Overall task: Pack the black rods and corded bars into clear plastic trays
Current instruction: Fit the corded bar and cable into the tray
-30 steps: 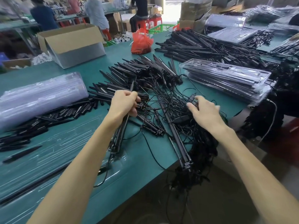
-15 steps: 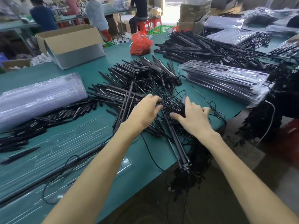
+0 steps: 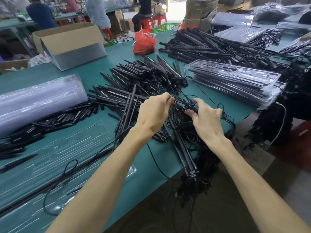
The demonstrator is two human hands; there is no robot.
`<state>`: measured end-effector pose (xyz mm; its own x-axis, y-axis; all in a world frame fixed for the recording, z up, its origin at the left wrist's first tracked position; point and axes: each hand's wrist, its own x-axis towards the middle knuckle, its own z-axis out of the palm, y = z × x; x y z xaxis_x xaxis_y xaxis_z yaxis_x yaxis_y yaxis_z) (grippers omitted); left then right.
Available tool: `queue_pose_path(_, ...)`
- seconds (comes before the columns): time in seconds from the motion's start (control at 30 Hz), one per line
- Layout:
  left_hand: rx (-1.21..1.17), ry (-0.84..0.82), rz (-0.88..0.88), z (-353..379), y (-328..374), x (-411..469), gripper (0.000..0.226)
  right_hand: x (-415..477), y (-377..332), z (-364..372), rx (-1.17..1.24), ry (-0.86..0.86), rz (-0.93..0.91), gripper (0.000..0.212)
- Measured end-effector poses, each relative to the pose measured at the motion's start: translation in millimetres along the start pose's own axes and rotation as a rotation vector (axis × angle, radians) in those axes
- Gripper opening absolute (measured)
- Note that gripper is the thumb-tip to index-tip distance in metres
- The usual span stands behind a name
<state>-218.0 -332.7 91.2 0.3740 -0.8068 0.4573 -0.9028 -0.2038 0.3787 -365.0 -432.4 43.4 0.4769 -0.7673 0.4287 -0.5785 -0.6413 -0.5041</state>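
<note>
Far left: a wrapped stack of clear plastic trays (image 3: 38, 98) lies on its side on the green table (image 3: 87, 71). Loose black rods (image 3: 50, 121) are strewn along its near edge. In front of them an open tray (image 3: 70, 145) lies flat. One long bar (image 3: 55, 182) with a looped cord rests slantwise across it. Behind, toward the back of the table, an open cardboard box (image 3: 67, 42) lies tipped on its side. Centre: a heap of corded bars (image 3: 148, 73) fans out. A few bars (image 3: 127, 111) lean off it just beside the left hand (image 3: 154, 113). That hand is clenched into the tangle of cords (image 3: 180, 110), with its fingertips curled and pinching strands. The right hand (image 3: 207, 120) grasps the same tangle from the other side, thumb and fingers curled round a dark lump in it; what the lump is, cannot tell. The two hands are close, with cords between them. Below the hands a pair of bars (image 3: 185, 153) juts past the table's near edge, and a mass of cord hangs off beside it. Farther back sits a red plastic bag (image 3: 143, 42). Right: a stack of filled trays (image 3: 235, 81) holds bars lying lengthwise, near the table edge. Beyond it lies a second large heap of bars (image 3: 202, 46), and more packed trays at the far right are blurred. People work at benches in the background.
</note>
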Motion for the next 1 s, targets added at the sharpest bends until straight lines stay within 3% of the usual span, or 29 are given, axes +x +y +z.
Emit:
queue_pose_path(0.27,-0.016,0.099,-0.068,-14,-12,5,0.027,5,11,-10,0.13,0.069,0.16,0.019)
queue_pose_path(0.43,0.133,-0.236,-0.186,-15,-28,1,0.029,9,10,-7,0.143,0.027,0.25,0.021)
queue_pose_path(0.57,0.088,-0.389,-0.094,-9,-22,2,0.03,8,13,-3,0.313,-0.035,0.317,0.02)
queue_pose_path(0.8,0.085,-0.379,-0.094,11,3,15,0.025,2,19,-8,0.381,-0.115,0.306,0.039)
queue_pose_path(1.0,0.01,-0.159,-0.104,9,5,12,0.029,3,21,-9,0.489,-0.121,0.311,0.026)
